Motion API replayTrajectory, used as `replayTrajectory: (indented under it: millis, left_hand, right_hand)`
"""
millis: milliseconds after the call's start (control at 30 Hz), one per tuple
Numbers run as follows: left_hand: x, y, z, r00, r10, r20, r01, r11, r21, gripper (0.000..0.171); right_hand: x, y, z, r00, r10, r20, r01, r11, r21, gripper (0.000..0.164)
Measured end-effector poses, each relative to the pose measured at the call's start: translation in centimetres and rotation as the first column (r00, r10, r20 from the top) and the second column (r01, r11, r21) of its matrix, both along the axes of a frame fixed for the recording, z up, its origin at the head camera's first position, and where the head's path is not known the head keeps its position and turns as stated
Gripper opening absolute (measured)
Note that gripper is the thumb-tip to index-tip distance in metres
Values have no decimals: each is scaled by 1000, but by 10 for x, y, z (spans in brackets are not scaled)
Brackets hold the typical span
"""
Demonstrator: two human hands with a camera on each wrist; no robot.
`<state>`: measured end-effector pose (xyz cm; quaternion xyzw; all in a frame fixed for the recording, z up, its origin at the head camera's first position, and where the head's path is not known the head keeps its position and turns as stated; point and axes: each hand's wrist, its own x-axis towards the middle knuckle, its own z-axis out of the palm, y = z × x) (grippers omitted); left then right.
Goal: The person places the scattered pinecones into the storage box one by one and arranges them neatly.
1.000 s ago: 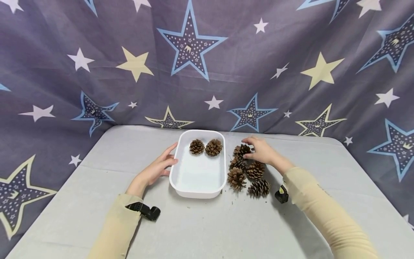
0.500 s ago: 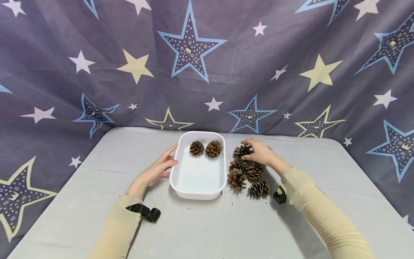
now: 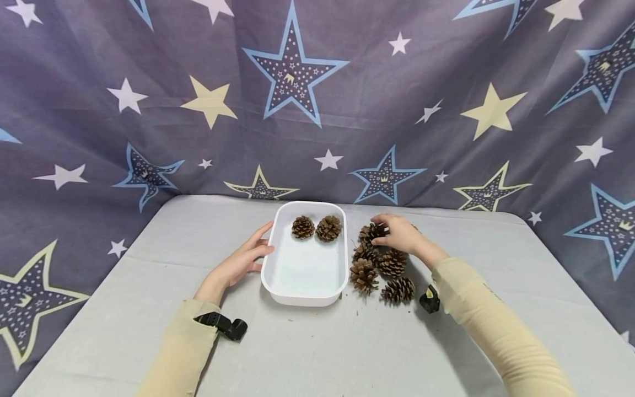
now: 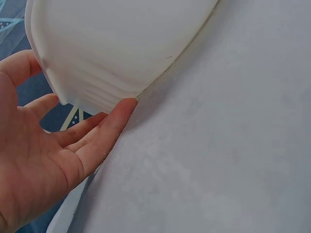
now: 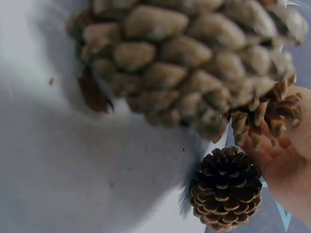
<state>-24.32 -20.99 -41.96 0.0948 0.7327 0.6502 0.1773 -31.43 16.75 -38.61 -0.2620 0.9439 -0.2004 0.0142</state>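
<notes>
Head: little is changing; the right hand (image 3: 399, 234) is clasping the far pine cone (image 3: 366, 234) beside the white tray (image 3: 303, 301), so only two cones (image 3: 328, 228) are lying inside; left wrist: the left hand (image 4: 53, 160) is touching that tray, fingers spread; right wrist: another cone (image 5: 170, 58) is looming close.

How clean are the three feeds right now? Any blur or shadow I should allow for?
Head view: sharp, fairly evenly lit, with a soft shadow beside the right sleeve; left wrist view: dimmer, shadow along the base of the white tray; right wrist view: nearest pine cone out of focus, lower pine cone crisper, broad shadow on the table.
</notes>
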Motion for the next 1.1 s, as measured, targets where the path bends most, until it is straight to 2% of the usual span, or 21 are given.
replayTrajectory:
  millis: [333, 767, 1100]
  left_hand:
    - [2, 1, 2, 1000, 3, 1, -3, 1000, -13, 67]
    - [1, 2, 1, 1000, 4, 7, -4, 1000, -16, 67]
    - [1, 1, 2, 1000, 4, 4, -4, 1000, -18, 67]
  right_hand:
    - [0, 2, 1, 999, -3, -32, 3, 1000, -19, 53]
    - [1, 5, 11, 995, 7, -97, -12, 998, -54, 51]
    - [2, 5, 21, 995, -17, -100, 11, 998, -64, 52]
